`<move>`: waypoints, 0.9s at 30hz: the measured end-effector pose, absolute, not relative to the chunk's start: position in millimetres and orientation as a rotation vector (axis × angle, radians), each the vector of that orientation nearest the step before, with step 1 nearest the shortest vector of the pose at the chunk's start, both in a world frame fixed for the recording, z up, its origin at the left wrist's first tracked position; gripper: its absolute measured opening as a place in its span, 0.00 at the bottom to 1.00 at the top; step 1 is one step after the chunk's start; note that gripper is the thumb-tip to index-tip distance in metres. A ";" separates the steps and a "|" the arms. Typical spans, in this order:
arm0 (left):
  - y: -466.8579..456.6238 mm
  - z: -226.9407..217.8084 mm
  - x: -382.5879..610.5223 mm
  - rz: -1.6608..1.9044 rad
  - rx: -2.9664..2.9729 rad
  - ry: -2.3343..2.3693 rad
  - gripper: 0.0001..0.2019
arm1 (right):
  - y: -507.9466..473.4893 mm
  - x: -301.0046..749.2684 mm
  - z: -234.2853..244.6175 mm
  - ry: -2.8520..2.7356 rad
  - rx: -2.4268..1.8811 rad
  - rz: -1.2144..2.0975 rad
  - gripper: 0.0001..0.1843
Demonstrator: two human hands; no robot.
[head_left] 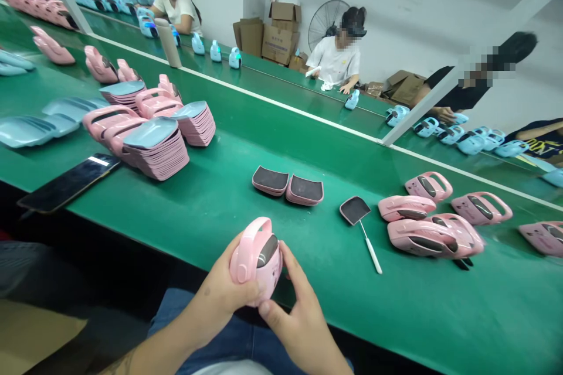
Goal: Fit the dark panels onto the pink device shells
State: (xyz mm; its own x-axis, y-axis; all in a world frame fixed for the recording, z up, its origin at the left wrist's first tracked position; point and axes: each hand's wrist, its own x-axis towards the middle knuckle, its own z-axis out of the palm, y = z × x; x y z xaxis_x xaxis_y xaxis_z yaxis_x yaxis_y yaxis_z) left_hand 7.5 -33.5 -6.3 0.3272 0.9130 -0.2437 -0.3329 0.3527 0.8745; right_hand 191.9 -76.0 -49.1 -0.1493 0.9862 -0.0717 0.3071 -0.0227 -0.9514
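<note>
Both my hands hold a pink plastic casing (259, 261) with a loop handle and a dark oval window, low over the belt's near edge. My left hand (224, 290) cups its lower left side. My right hand (292, 310) presses its lower right side with the thumb and fingers. Beyond them, on the green conveyor belt (325, 281), lie two pink pieces with dark pads (288, 183). To the right are a small dark-faced paddle with a white handle (355, 211) and several more pink casings (433, 234).
Stacks of pink shells topped with blue pieces (156, 149) stand at the left, near a black phone (68, 183). Across a white rail, people work at a second belt with blue casings (470, 140). Cardboard boxes (277, 35) and a fan (328, 23) stand behind.
</note>
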 end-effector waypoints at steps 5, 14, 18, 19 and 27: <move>-27.2 -11.6 6.4 0.982 0.791 0.766 0.46 | -63.7 202.6 -39.3 -1.753 -1.400 0.997 0.48; -18.0 -22.3 4.2 0.973 0.646 0.707 0.33 | -31.6 210.4 -27.3 -2.050 -1.030 0.648 0.39; -16.4 -16.1 4.8 0.978 0.640 0.661 0.31 | -23.8 212.6 -27.4 -2.068 -0.997 0.673 0.38; -15.8 -14.0 5.2 0.976 0.646 0.633 0.30 | -22.0 212.6 -27.4 -2.061 -0.987 0.695 0.38; -15.2 -8.5 5.1 1.007 0.606 0.602 0.31 | -11.0 203.8 -23.2 -2.023 -0.911 0.801 0.37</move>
State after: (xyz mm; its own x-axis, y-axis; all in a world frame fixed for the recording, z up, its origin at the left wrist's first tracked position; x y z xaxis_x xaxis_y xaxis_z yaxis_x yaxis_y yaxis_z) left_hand 5.1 -15.2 -8.5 0.4064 0.8962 -0.1780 -0.5815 0.4040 0.7062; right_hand 203.8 -11.0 -23.2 -0.4543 0.8055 0.3805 0.3267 0.5480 -0.7700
